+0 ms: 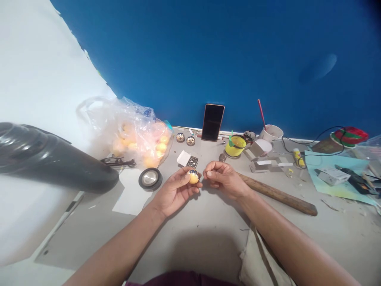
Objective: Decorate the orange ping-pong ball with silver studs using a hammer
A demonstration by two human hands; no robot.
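My left hand (pixel 175 188) holds a small yellow ball (pixel 194 179) between thumb and fingers. Shiny metal studs cover the ball's upper part. Close to its right side, my right hand (pixel 224 177) is closed in a pinch; whatever lies between its fingertips is too small to make out. Just beyond my hands lies an open white box (pixel 184 158) with small dark, shiny pieces in it. Farther back sit two studded balls, a left one (pixel 180 137) and a right one (pixel 190 140).
A wooden handle (pixel 279 194) lies beneath my right forearm. A phone (pixel 212 122) leans on the blue wall. Yellow balls fill a clear plastic bag (pixel 139 135). Around stand a round black-rimmed disc (pixel 150 178), a yellow cup (pixel 235 146), a white cup (pixel 272 133) and a dark cylinder (pixel 59 159).
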